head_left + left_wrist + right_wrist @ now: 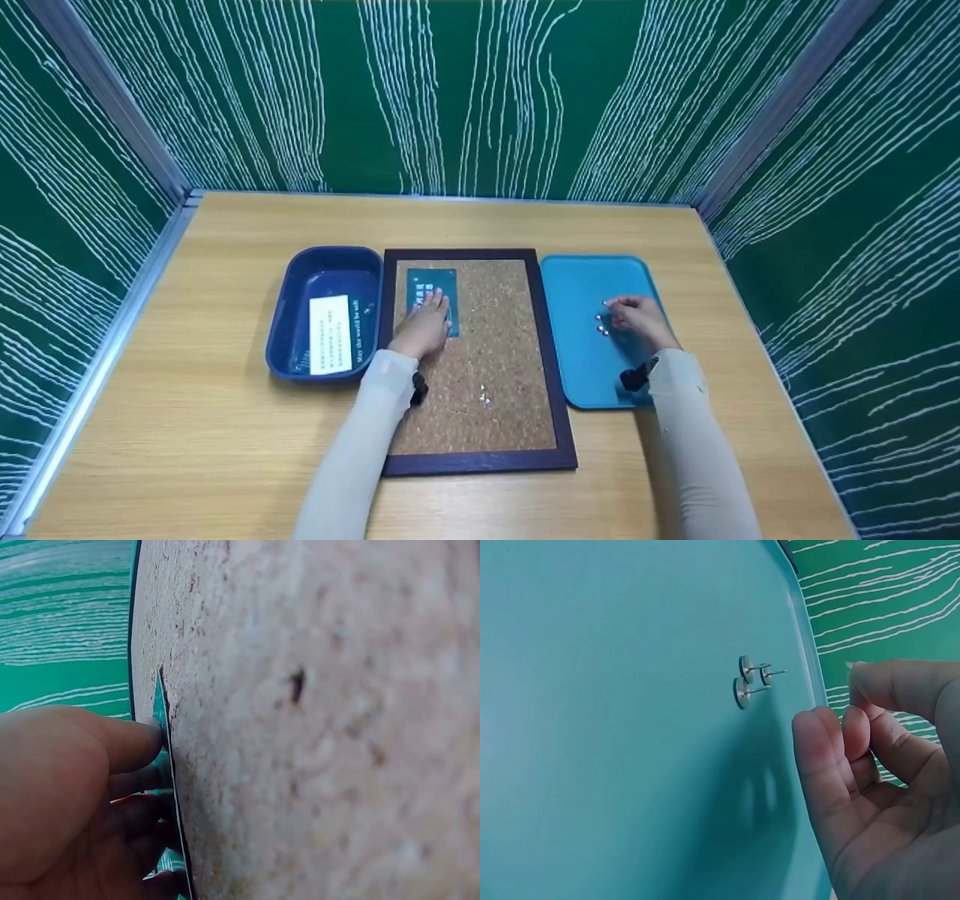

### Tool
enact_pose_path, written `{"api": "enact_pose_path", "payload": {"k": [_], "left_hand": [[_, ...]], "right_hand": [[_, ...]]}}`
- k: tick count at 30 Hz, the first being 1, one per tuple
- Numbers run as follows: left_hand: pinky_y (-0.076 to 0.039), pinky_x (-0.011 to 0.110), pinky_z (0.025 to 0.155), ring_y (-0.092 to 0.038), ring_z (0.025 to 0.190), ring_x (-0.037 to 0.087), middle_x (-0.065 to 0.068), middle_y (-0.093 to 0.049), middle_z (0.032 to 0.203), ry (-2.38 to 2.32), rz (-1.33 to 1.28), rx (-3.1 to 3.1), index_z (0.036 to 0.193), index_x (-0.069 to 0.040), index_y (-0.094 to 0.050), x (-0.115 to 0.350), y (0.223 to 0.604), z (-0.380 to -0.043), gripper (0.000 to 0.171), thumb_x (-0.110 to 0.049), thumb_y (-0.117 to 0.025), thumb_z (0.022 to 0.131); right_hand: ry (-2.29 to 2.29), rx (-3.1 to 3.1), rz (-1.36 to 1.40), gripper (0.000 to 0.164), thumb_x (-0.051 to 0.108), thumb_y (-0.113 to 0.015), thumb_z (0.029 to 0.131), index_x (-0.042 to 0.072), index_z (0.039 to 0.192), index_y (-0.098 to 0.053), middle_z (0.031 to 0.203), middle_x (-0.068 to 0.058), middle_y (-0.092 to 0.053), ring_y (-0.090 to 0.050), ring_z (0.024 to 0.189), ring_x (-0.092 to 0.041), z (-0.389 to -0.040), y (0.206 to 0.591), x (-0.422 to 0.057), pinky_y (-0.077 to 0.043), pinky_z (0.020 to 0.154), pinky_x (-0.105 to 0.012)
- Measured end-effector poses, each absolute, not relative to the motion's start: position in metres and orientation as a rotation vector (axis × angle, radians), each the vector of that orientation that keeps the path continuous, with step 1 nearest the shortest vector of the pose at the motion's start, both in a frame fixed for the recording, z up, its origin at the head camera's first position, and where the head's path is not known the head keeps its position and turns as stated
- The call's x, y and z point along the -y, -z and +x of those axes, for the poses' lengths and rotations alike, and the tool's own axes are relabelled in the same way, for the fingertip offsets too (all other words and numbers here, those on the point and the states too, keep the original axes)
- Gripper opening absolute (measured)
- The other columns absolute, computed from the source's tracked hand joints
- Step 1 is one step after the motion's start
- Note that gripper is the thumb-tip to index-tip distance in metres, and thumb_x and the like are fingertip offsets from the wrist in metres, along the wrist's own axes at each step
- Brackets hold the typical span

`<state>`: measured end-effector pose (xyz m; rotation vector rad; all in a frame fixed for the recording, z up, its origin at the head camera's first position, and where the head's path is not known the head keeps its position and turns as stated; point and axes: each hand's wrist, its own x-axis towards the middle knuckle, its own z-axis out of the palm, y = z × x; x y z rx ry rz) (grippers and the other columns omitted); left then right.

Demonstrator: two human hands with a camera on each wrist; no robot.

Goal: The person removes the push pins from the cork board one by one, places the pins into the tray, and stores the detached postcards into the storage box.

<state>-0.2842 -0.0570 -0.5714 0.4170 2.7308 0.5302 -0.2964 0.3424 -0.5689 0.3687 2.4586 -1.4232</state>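
Fingers extended, my left hand (423,328) presses a green card (422,281) with white print against the cork board (499,330). In the left wrist view the thumb (135,742) lies on the card's face near its edge, and the card (159,709) stands slightly off the cork. My right hand (637,316) is raised over the turquoise tray (585,382), fingers curled, pinching a small shiny piece that looks like a thumbtack (604,303); the fingers partly hide it. Below, three thumbtacks (742,692) rest on their heads, points up.
Left of the board stands a dark blue bin (279,341) holding a white printed card (330,335) and some small shiny bits. More small shiny pieces (484,397) lie on the lower cork. A dark frame (551,360) edges the board. Green patterned panels (480,97) enclose the table.
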Motion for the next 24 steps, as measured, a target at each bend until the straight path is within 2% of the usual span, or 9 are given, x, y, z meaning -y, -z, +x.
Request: {"api": "enact_pose_path", "payload": {"k": [11, 24], "left_hand": [[-0.012, 0.043, 0.122, -0.008, 0.150, 0.026, 0.012, -0.011, 0.162, -0.487, 0.429, -2.744, 0.153, -0.005, -0.021, 0.0562, 0.5731, -0.2869, 0.055, -0.026, -0.037, 0.104], [-0.011, 0.043, 0.122, -0.007, 0.150, 0.026, 0.011, -0.011, 0.162, -0.502, 0.417, -2.744, 0.153, -0.005, -0.020, 0.0569, 0.5737, -0.2856, 0.055, -0.026, -0.036, 0.104]], "right_hand": [[1.553, -2.411, 0.385, 0.035, 0.022, -0.056, 0.096, -0.005, 0.118, -0.057, 0.094, 0.000, -0.057, -0.057, 0.077, -0.008, -0.2954, 0.5730, -0.3416, -0.053, 0.072, -0.017], [1.557, -2.406, 0.405, 0.031, 0.024, -0.054, 0.098, 0.000, 0.117, -0.057, 0.101, -0.003, -0.055, -0.057, 0.082, -0.009, -0.2931, 0.5725, -0.3430, -0.054, 0.075, -0.018]]}}
